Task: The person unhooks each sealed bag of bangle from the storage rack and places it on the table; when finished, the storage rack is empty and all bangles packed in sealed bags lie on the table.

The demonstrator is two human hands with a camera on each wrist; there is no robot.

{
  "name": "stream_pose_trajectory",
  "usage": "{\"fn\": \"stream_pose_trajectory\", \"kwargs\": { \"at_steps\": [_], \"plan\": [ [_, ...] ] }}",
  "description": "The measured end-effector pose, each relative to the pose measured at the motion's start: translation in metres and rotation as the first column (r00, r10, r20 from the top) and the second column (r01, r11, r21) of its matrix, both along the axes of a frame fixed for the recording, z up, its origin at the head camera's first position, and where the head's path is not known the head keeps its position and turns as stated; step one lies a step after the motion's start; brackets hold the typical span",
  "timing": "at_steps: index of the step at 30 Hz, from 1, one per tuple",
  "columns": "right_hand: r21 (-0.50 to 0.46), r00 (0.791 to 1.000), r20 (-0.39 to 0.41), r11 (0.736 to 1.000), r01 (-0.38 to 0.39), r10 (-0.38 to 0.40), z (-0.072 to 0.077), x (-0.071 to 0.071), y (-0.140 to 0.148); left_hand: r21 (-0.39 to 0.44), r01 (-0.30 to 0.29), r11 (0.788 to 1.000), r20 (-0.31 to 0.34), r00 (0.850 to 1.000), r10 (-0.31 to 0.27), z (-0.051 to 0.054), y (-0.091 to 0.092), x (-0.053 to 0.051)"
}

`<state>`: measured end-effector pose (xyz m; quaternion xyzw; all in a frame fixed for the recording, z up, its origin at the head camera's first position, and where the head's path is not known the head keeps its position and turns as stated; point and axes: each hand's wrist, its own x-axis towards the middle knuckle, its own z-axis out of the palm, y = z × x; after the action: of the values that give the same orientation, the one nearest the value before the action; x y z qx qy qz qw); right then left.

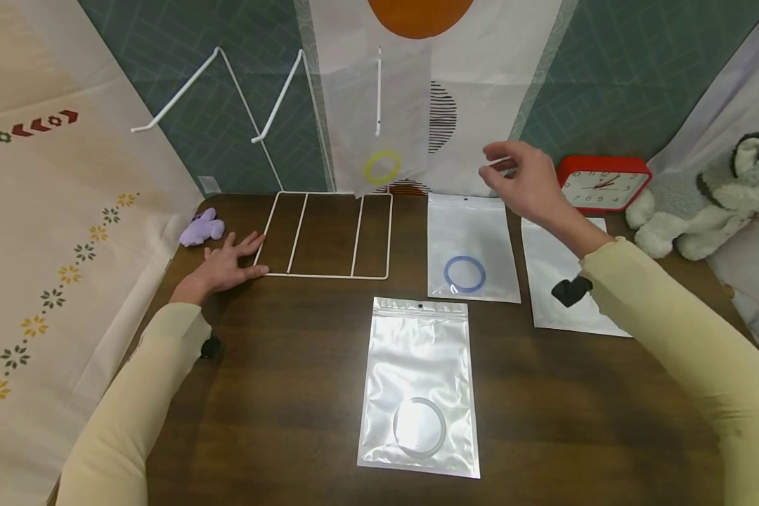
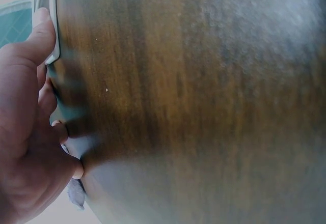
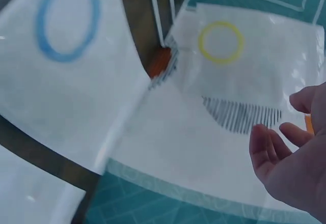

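A white wire rack with upright prongs stands at the back of the brown table. My left hand rests at its front left corner, fingers spread, and the left wrist view shows the thumb against the wire. From the rightmost prong hangs a pale zip bag with a yellow ring; this bag also shows in the right wrist view. My right hand is in the air right of that bag, apart from it, fingers loosely bent and holding nothing. Below it lies a zip bag with a blue ring.
A silvery zip bag with a grey ring lies at the front middle. Another white bag is partly under my right forearm. A red clock and grey plush toy are at right, a purple plush at left.
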<state>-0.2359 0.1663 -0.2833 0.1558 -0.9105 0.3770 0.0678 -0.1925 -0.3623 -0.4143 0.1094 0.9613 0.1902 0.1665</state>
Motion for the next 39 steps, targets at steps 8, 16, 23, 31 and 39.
{"fn": "stream_pose_trajectory", "kwargs": {
  "at_steps": [8,16,23,31,39],
  "plan": [
    [-0.053,0.995,0.088,0.998,0.041,-0.036,0.024,-0.032,-0.008,-0.001,0.008,1.000,-0.001,1.000,-0.008,-0.001,0.000,-0.001],
    [-0.154,0.994,0.112,0.988,0.021,-0.004,0.042,-0.066,-0.031,-0.004,0.002,1.000,-0.009,1.000,-0.002,0.003,-0.001,-0.001],
    [-0.223,0.995,0.092,0.975,-0.007,0.028,0.052,-0.091,-0.050,-0.004,0.004,1.000,-0.013,1.000,-0.004,0.001,0.001,0.000],
    [-0.269,0.994,0.096,0.963,-0.017,0.044,0.062,-0.104,-0.063,-0.003,0.007,1.000,-0.011,1.000,-0.007,0.001,0.002,0.000],
    [-0.347,0.989,0.133,0.938,-0.018,0.068,0.063,-0.111,-0.068,0.009,0.003,1.000,-0.014,1.000,-0.003,0.000,0.003,0.001]
  ]
}}
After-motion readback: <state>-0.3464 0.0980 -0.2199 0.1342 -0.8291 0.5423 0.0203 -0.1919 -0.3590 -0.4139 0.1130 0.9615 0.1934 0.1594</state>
